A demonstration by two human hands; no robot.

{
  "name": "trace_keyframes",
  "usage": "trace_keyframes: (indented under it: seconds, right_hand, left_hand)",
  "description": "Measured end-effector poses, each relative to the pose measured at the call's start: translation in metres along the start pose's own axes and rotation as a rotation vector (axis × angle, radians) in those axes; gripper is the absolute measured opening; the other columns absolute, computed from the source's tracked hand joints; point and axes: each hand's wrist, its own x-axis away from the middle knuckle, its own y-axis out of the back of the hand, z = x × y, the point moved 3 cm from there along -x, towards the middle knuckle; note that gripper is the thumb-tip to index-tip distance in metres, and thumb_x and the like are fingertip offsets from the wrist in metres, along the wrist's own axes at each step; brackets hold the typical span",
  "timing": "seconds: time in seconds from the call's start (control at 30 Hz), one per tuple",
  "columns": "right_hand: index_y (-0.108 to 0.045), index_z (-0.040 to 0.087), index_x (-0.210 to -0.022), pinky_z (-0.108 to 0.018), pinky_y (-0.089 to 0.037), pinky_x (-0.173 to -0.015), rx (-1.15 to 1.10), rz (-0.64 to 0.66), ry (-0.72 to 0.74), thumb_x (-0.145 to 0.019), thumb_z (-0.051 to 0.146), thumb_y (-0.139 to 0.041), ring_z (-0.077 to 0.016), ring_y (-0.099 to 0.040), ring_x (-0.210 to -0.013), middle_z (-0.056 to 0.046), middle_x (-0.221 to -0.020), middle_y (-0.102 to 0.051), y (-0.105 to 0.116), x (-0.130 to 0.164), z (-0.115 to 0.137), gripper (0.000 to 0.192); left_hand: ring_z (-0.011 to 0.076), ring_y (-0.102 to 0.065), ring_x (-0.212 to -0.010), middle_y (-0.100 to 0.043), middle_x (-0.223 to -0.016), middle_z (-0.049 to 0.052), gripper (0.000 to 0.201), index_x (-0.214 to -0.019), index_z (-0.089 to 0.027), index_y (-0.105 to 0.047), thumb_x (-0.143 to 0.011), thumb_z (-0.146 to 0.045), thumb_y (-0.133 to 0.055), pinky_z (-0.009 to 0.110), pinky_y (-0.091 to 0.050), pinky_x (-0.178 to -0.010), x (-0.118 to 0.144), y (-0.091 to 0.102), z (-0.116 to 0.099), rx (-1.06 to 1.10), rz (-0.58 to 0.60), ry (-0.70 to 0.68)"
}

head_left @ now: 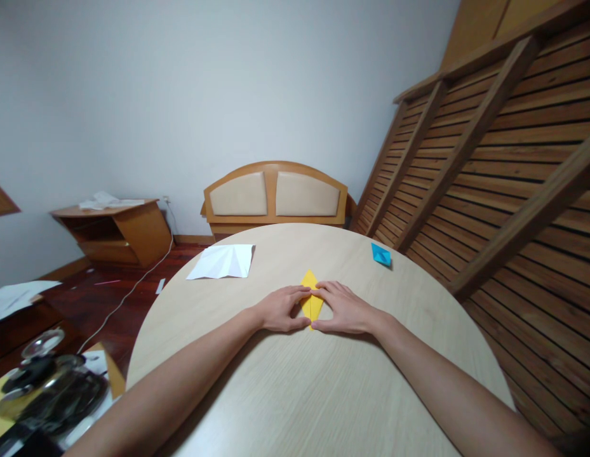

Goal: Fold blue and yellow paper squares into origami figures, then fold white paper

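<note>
- No brand, label or readable writing shows on any paper or on the furniture.
- A round, pale wood-grain desk (pixel 285 393) carries everything in reach.
- A white sheet of paper (pixel 222 261), creased and partly unfolded, lies at the far left of the desk, well apart from the hands.
- A small blue folded paper piece (pixel 381 254) sits near the far right edge of the desk, also well apart.
- Beyond the desk stands a padded wooden headboard (pixel 274 195); a slatted wooden frame (pixel 495 165) leans along the right side.
- A low wooden cabinet (pixel 118 231) with white papers on top stands by the wall at left, and a white cable runs across the dark floor.
- A dark metal kettle (pixel 47 387) sits at the lower left, off the desk.
- Nothing lies between the person and the hands.
- The yellow folded paper (pixel 312 296), a narrow kite shape pointing away from the person, lies flat at the middle of the desk.
- The left hand (pixel 281 309) presses fingers-down on its left edge, not closed around it.
- The right hand (pixel 345 309) presses likewise on its right edge; thumbs and fingertips nearly meet over the paper.
</note>
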Motion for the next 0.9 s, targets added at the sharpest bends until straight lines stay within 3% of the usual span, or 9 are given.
trace_keyframes:
  seconds: [0.2, 0.37, 0.57, 0.9]
  right_hand:
    - [-0.055, 0.024, -0.136, -0.046, -0.038, -0.106, -0.006, -0.017, -0.018, -0.086, 0.061, -0.058, -0.0303, -0.047, -0.124, -0.013, -0.132, -0.055, -0.002, -0.002, 0.0, 0.062]
    - [-0.058, 0.026, -0.133, -0.043, -0.039, -0.106, -0.03, -0.044, -0.004, -0.094, 0.046, -0.053, -0.0277, -0.049, -0.123, -0.01, -0.13, -0.058, -0.006, -0.007, -0.008, 0.044]
    - [-0.062, 0.024, -0.127, -0.042, -0.04, -0.105, -0.024, -0.078, 0.013, -0.098, 0.035, -0.046, -0.0259, -0.051, -0.12, -0.009, -0.127, -0.061, -0.01, -0.011, -0.013, 0.035]
    - [-0.064, 0.021, -0.12, -0.042, -0.043, -0.102, -0.015, -0.117, -0.007, -0.099, 0.04, -0.044, -0.0257, -0.055, -0.115, -0.011, -0.121, -0.065, -0.006, -0.011, -0.008, 0.035]
  left_hand:
    - [0.0257, -0.049, -0.133, -0.053, -0.142, 0.013, 0.053, -0.137, -0.016, -0.05, -0.09, -0.038, -0.058, 0.041, -0.037, -0.113, -0.003, -0.001, 0.0, 0.045, -0.032, 0.048]
    - [0.0233, -0.061, -0.113, -0.064, -0.127, 0.009, 0.039, -0.13, -0.021, -0.056, -0.092, -0.031, -0.054, 0.036, -0.048, -0.099, -0.006, -0.002, 0.005, 0.063, -0.074, 0.123]
    - [0.0217, -0.066, -0.098, -0.07, -0.113, 0.008, 0.031, -0.122, -0.019, -0.06, -0.093, -0.027, -0.054, 0.032, -0.051, -0.088, -0.008, -0.005, 0.015, 0.069, -0.12, 0.145]
    - [0.0219, -0.064, -0.107, -0.067, -0.12, 0.01, 0.031, -0.123, -0.018, -0.057, -0.098, -0.03, -0.044, 0.034, -0.05, -0.094, -0.008, -0.007, 0.014, 0.102, -0.164, 0.144]
